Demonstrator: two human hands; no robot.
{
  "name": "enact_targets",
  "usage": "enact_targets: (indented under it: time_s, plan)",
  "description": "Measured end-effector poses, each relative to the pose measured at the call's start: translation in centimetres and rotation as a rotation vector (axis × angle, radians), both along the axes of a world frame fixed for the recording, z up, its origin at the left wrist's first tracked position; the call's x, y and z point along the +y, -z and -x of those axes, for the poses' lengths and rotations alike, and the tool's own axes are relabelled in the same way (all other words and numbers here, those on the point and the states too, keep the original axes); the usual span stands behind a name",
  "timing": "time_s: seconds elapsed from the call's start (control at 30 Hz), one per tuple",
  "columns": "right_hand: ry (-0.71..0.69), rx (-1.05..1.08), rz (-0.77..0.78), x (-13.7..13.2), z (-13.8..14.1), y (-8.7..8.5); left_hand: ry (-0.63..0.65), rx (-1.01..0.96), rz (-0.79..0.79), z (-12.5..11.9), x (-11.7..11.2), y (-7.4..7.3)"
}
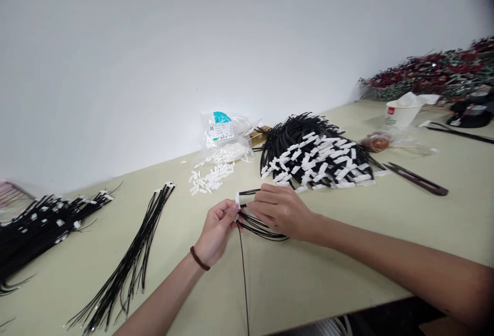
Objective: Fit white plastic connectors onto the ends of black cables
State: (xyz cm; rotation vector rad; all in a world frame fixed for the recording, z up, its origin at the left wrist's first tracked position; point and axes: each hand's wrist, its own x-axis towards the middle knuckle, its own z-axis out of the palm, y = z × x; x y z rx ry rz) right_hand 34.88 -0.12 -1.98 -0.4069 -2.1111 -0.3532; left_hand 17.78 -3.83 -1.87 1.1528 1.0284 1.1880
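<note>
Between thumb and fingers, my left hand (219,225) pinches a white plug connector (237,200) standing roughly upright. Several black wires (259,227) run from the connector to the right, looping below my other hand. One thin black wire (244,274) hangs down toward the table's front edge. My right hand (281,210) is closed with its fingertips on a black wire close to the connector. Its curled fingers hide part of that wire. Behind the hands lie loose white connector housings (211,178) and a large pile of black wire harnesses (316,156) with white ends.
A clear bag of white parts (226,135) stands against the wall. On the right are dark thread snips (419,179), a paper cup (402,115) and a heap of red and green wires (432,73). Black wire bundles (135,248) lie on the left.
</note>
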Motion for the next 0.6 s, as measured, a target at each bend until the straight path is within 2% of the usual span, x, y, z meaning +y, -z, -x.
enact_targets:
  time_s: [0.6]
  plan:
    - [0.014,-0.019,0.008,-0.01,0.10,0.16,-0.016,0.008,0.007,-0.02,0.03,-0.05]
